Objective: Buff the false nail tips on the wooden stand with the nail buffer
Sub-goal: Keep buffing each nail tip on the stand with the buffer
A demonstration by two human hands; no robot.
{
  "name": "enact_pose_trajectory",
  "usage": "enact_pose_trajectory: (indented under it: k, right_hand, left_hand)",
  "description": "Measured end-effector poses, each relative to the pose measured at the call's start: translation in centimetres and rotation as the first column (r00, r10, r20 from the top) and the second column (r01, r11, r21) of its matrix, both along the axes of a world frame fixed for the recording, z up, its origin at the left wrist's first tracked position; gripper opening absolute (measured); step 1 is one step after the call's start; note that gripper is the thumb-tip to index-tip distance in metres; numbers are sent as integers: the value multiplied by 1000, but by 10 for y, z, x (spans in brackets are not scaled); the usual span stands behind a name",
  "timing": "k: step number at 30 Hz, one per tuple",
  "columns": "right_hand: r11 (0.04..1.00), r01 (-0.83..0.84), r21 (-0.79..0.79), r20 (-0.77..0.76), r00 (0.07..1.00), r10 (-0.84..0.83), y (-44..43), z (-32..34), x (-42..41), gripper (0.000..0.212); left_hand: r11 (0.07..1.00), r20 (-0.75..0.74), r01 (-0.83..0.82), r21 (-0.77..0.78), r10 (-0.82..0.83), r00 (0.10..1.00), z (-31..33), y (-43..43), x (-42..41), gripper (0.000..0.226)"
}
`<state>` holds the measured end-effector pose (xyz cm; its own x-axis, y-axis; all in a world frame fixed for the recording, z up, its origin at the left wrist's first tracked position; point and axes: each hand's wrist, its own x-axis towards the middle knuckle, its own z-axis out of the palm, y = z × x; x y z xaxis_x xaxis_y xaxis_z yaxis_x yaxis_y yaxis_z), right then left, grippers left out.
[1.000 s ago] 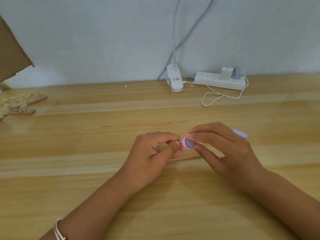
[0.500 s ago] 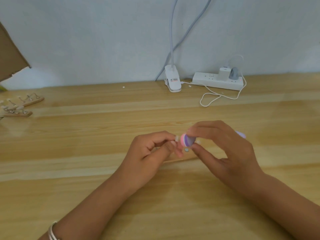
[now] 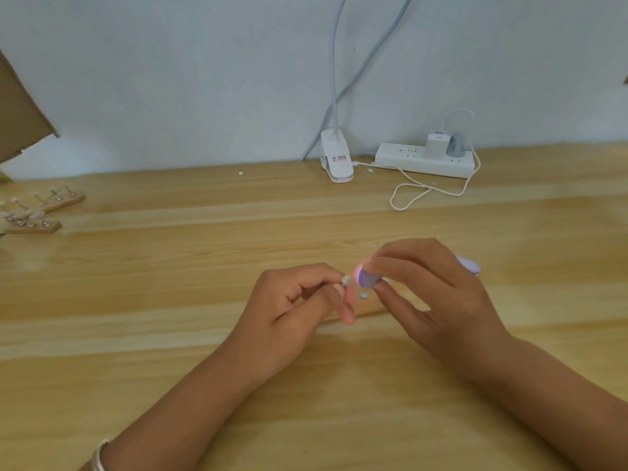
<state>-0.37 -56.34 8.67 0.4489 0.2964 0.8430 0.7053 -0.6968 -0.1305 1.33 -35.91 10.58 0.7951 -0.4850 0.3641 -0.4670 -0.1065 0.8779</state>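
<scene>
My left hand (image 3: 299, 300) pinching false nail tip (image 3: 346, 279) between thumb and forefinger, mid-table. My right hand (image 3: 431, 294) gripping nail buffer (image 3: 366, 278), long axis running left-right, pink end pressing against tip from the right. Wooden stand (image 3: 370, 306) lying just beneath.

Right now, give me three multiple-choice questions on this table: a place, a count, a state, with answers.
1. Where are the spare wooden nail stands? A) far left on the light wooden table B) right edge C) against the wall
2. Plugs in the white power strip? A) none B) two C) four
3. The right hand is A) flat, empty B) gripping the pink and purple nail buffer C) pulling a cable
A, they sit at the left edge; B, a white charger and a grey plug; B, fingers curl round the buffer.
</scene>
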Motion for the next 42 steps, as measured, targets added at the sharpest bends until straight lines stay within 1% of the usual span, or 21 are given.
enact_pose_trajectory:
  k: [2,4,6,7,10,12,13,15,18,21,24,27,29,32,33,37,40,42]
  right_hand:
    - [999,26,31,6,1000,-26,-2,1,0,14]
    - [999,-32,39,46,998,30,4,0,-4,15]
    - [996,-92,-18,59,994,93,9,-2,-7,19]
    - [995,-90,-46,48,995,92,8,-2,-6,20]
    - [999,8,-38,11,1000,-8,-2,1,1,17]
    - [1000,14,3,23,1000,-14,-1,2,0,14]
    - [1000,-10,10,41,999,9,2,2,-2,14]
    - [998,-53,-28,73,996,55,10,-2,-5,17]
    - [998,-38,-44,40,998,40,5,-3,-1,19]
    - [999,-35,-14,48,998,36,3,-2,1,19]
    - [995,-85,-48,103,991,90,10,-6,-2,20]
    - [997,-12,-75,106,994,20,2,-3,2,22]
    - [998,-19,-54,77,997,23,1,-3,5,24]
    - [989,-137,-55,53,989,140,13,-7,2,22]
    - [986,-148,-74,54,987,152,13,-7,1,21]
    - [991,-91,-103,33,995,94,3,0,4,24]
    - [988,-122,-91,18,992,124,11,-4,2,26]
    - [985,-130,-109,16,991,133,11,-5,1,25]
  left_hand:
    - [1000,-44,15,-8,-15,999,0,0,0,23]
    - [998,-68,55,-21,-56,996,1,0,0,22]
    - [995,-82,89,-34,-92,992,0,0,1,23]
    - [995,-98,97,-37,-100,990,0,0,1,23]
    - [993,-155,100,-54,-107,982,0,2,3,24]
    - [991,-189,123,-59,-132,973,1,1,3,26]
    - [988,-213,143,-63,-153,965,2,0,3,26]
    - [982,-259,175,-66,-187,948,1,-1,3,23]
    - [978,-308,202,-55,-209,928,1,-1,4,24]
    - [971,-379,212,-110,-238,894,2,1,5,24]
    - [968,-440,210,-138,-250,863,2,2,8,21]
    - [960,-484,231,-159,-280,829,2,3,9,22]
    - [959,-496,237,-157,-284,820,2,4,10,22]
    - [967,-495,224,-122,-255,831,0,5,10,23]
    - [969,-498,221,-114,-248,831,0,5,10,24]
    - [967,-497,235,-99,-252,830,1,3,10,22]
    - [971,-476,231,-67,-235,848,1,1,10,22]
    - [969,-473,236,-76,-243,847,0,1,10,23]
